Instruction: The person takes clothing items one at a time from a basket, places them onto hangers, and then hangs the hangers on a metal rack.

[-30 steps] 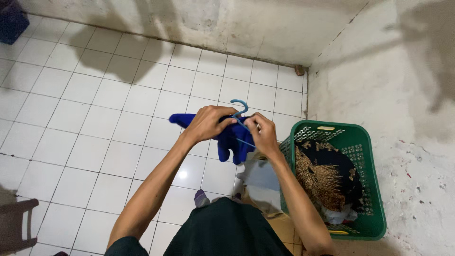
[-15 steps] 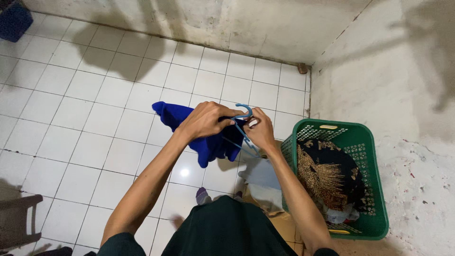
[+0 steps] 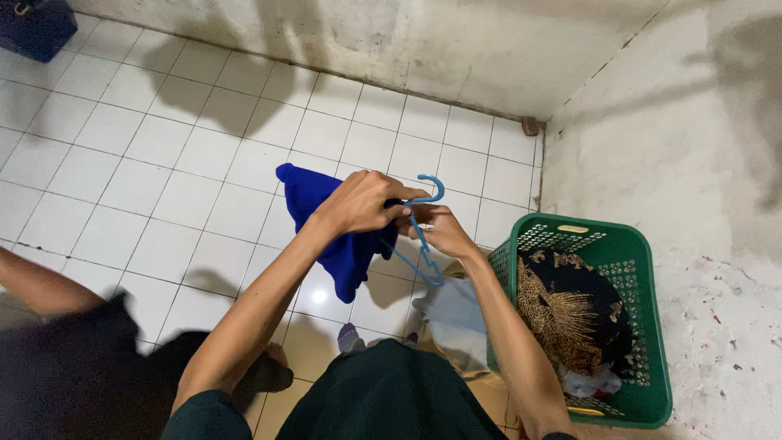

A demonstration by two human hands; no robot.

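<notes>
My left hand [image 3: 358, 204] grips a royal blue garment [image 3: 326, 224] bunched against a light blue plastic hanger [image 3: 423, 224]. The cloth hangs down below my wrist over the white tiled floor. My right hand [image 3: 440, 231] holds the hanger just under its hook, fingers touching those of the left hand. The hanger's hook points up and its lower bar slants down toward my body.
A green plastic laundry basket [image 3: 643, 326] stands at the right against the wall, holding dark and leopard-print clothes [image 3: 570, 314]. Pale cloth [image 3: 452, 314] lies by my feet. Another person's arm [image 3: 41, 285] and dark clothing [image 3: 90, 375] are at the lower left. A dark blue box [image 3: 37, 28] sits in the far left corner.
Another person's arm and dark clothing have come into view at the lower left. The blue garment has been pulled further left along the hanger, and the hanger has tilted.
</notes>
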